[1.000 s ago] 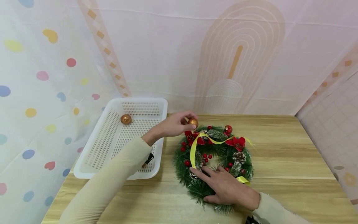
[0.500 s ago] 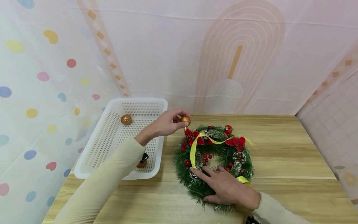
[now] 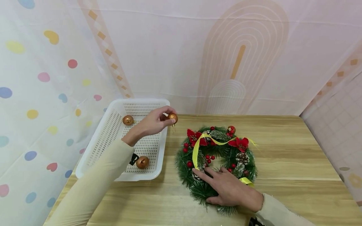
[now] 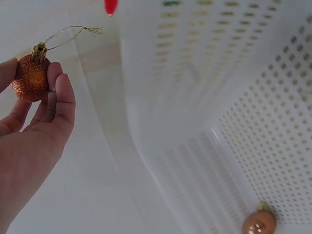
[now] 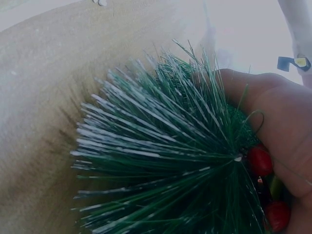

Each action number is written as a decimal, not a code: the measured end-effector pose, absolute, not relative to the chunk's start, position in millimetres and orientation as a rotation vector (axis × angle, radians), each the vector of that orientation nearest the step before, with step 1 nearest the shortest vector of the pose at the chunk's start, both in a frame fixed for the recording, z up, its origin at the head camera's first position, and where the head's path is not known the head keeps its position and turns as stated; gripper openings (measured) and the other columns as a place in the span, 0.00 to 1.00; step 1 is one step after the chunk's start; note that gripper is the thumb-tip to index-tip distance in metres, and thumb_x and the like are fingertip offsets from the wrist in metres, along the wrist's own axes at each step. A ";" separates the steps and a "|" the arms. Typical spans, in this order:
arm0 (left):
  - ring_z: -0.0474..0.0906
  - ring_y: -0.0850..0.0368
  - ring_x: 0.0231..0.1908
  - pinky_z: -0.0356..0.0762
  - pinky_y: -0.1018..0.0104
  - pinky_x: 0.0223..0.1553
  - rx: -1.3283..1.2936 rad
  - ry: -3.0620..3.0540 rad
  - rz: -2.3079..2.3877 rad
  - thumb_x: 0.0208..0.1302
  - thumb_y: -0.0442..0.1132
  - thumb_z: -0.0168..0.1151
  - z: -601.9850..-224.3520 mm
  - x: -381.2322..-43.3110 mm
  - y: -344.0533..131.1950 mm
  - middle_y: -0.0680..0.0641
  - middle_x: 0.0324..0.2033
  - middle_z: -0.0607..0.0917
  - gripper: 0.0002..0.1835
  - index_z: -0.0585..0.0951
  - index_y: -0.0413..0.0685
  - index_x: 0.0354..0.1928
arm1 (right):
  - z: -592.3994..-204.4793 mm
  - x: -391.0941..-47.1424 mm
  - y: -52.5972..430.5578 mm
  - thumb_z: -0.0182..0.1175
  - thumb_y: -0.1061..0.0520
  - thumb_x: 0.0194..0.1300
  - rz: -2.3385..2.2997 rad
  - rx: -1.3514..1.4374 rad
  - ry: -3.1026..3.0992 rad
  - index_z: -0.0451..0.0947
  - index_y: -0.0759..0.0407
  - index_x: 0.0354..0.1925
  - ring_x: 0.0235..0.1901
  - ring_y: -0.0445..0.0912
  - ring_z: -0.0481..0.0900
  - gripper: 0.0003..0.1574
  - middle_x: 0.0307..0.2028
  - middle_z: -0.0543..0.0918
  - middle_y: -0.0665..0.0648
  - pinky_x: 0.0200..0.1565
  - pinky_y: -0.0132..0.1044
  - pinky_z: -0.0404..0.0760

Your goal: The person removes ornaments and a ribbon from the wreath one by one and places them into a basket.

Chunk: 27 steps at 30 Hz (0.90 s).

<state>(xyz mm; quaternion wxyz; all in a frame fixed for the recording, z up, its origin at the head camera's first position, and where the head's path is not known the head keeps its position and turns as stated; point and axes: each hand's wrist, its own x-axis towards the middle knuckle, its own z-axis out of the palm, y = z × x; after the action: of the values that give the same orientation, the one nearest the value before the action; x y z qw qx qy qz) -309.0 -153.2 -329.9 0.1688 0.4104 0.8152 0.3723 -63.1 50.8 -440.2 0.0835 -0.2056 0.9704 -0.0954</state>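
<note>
My left hand (image 3: 154, 121) pinches a copper glitter bauble (image 3: 172, 118) over the right side of the white basket (image 3: 82, 163). In the left wrist view, thumb and fingers hold the bauble (image 4: 31, 78) at its sides, its gold cap and thread loop upward. My right hand (image 3: 227, 189) grips the near part of a green Christmas wreath (image 3: 185, 177), fingertips at the inner hole. The right wrist view shows the thumb (image 5: 263, 92) partly behind frosted needles (image 5: 141, 136). Red flowers (image 3: 241, 144), berries, pinecones and a yellow ribbon (image 3: 195, 153) decorate the wreath.
Two more copper baubles lie in the basket, one near the back (image 3: 128, 120) and one near the front (image 3: 143, 162). Another bauble (image 3: 231, 130) sits on the wreath's far edge. The wooden table (image 3: 294, 163) ends at a patterned curtain (image 3: 181, 56) behind.
My left hand has drawn the bauble left, away from the wreath's far-left flower and toward the basket. The front bauble in the basket has come into view. My right hand has stayed put.
</note>
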 end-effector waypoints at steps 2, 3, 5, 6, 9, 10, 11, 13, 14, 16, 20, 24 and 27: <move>0.80 0.51 0.39 0.74 0.61 0.38 1.141 2.320 1.066 0.66 0.43 0.57 -330.8 -311.7 -159.1 0.47 0.42 0.80 0.14 0.74 0.51 0.51 | -440.1 -63.2 50.8 0.60 0.30 0.54 -0.282 -0.620 2.900 0.29 0.35 0.72 0.44 0.46 0.80 0.63 0.65 0.64 0.57 0.52 0.56 0.70; 0.80 0.50 0.40 0.74 0.60 0.38 1.126 2.323 1.071 0.66 0.44 0.57 -331.4 -313.2 -162.2 0.46 0.42 0.80 0.14 0.74 0.50 0.52 | -440.0 -63.2 50.8 0.60 0.30 0.54 -0.282 -0.623 2.901 0.29 0.35 0.72 0.44 0.46 0.80 0.63 0.65 0.64 0.57 0.52 0.56 0.70; 0.79 0.48 0.42 0.74 0.59 0.39 1.093 2.326 1.081 0.66 0.44 0.57 -331.7 -315.4 -168.7 0.46 0.43 0.79 0.15 0.74 0.49 0.53 | -439.8 -63.0 50.6 0.60 0.30 0.54 -0.282 -0.630 2.903 0.29 0.35 0.72 0.44 0.45 0.80 0.63 0.64 0.64 0.57 0.51 0.55 0.71; 0.79 0.48 0.43 0.74 0.59 0.39 1.079 2.324 1.089 0.66 0.44 0.57 -332.1 -316.9 -171.9 0.45 0.44 0.79 0.16 0.74 0.49 0.53 | -439.8 -62.9 50.6 0.60 0.30 0.54 -0.281 -0.631 2.904 0.29 0.35 0.72 0.44 0.45 0.80 0.63 0.64 0.64 0.57 0.51 0.55 0.71; 0.79 0.49 0.43 0.73 0.58 0.41 1.050 2.326 1.104 0.66 0.43 0.57 -333.9 -322.1 -181.7 0.45 0.45 0.79 0.17 0.73 0.48 0.54 | -439.9 -62.6 50.2 0.60 0.30 0.54 -0.284 -0.626 2.902 0.30 0.35 0.72 0.44 0.46 0.80 0.63 0.64 0.64 0.57 0.51 0.56 0.71; 0.78 0.50 0.43 0.73 0.58 0.41 1.044 2.327 1.106 0.66 0.43 0.57 -334.4 -323.8 -184.9 0.44 0.45 0.79 0.16 0.73 0.47 0.54 | -440.0 -62.6 50.1 0.60 0.30 0.54 -0.286 -0.624 2.901 0.30 0.36 0.72 0.44 0.46 0.80 0.63 0.64 0.64 0.57 0.51 0.56 0.71; 0.78 0.51 0.43 0.73 0.59 0.41 1.038 2.331 1.107 0.66 0.43 0.57 -335.2 -325.5 -188.1 0.45 0.45 0.79 0.16 0.73 0.47 0.53 | -440.0 -62.4 50.1 0.60 0.30 0.54 -0.289 -0.621 2.900 0.30 0.36 0.72 0.44 0.47 0.80 0.63 0.65 0.64 0.57 0.51 0.56 0.71; 0.79 0.52 0.42 0.73 0.60 0.42 1.037 2.340 1.107 0.65 0.42 0.57 -337.4 -329.0 -194.3 0.45 0.44 0.79 0.15 0.74 0.47 0.52 | -440.2 -62.2 50.0 0.60 0.30 0.54 -0.291 -0.616 2.899 0.30 0.36 0.72 0.45 0.47 0.80 0.63 0.65 0.64 0.57 0.52 0.57 0.71; 0.79 0.51 0.41 0.73 0.60 0.42 1.036 2.342 1.106 0.65 0.42 0.57 -338.4 -330.6 -197.5 0.45 0.44 0.79 0.15 0.74 0.47 0.51 | -440.2 -62.2 49.9 0.60 0.30 0.54 -0.293 -0.614 2.899 0.30 0.36 0.72 0.45 0.48 0.80 0.63 0.65 0.64 0.57 0.52 0.57 0.71; 0.79 0.51 0.41 0.74 0.59 0.42 1.028 2.348 1.107 0.65 0.43 0.58 -339.9 -332.9 -203.8 0.45 0.43 0.78 0.14 0.74 0.48 0.50 | -440.2 -62.1 49.5 0.60 0.30 0.54 -0.294 -0.611 2.897 0.29 0.35 0.72 0.46 0.48 0.80 0.63 0.65 0.64 0.57 0.52 0.57 0.70; 0.79 0.50 0.39 0.76 0.58 0.41 0.992 2.359 1.104 0.64 0.44 0.59 -343.8 -337.3 -213.3 0.45 0.43 0.78 0.14 0.74 0.49 0.50 | -439.8 -61.8 49.1 0.60 0.30 0.54 -0.293 -0.602 2.897 0.29 0.34 0.72 0.47 0.48 0.80 0.63 0.65 0.64 0.57 0.52 0.57 0.70; 0.78 0.51 0.38 0.78 0.61 0.36 0.929 2.392 1.091 0.63 0.49 0.60 -347.7 -341.2 -220.9 0.45 0.42 0.79 0.17 0.74 0.50 0.49 | -439.9 -61.9 48.8 0.60 0.30 0.54 -0.289 -0.614 2.905 0.29 0.35 0.72 0.46 0.47 0.80 0.63 0.65 0.64 0.57 0.52 0.56 0.70; 0.77 0.51 0.39 0.78 0.61 0.36 0.900 2.400 1.092 0.62 0.51 0.60 -350.5 -343.6 -226.1 0.45 0.41 0.79 0.18 0.75 0.50 0.48 | -440.0 -61.8 48.7 0.60 0.30 0.54 -0.284 -0.622 2.906 0.29 0.35 0.72 0.45 0.46 0.80 0.63 0.64 0.64 0.57 0.51 0.55 0.70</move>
<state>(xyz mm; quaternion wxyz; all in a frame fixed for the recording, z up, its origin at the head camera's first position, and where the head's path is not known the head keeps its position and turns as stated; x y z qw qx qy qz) -343.6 -226.1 -350.5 0.1768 0.3178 0.8480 0.3857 -61.8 48.7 -440.0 0.0778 -0.2078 0.9704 -0.0949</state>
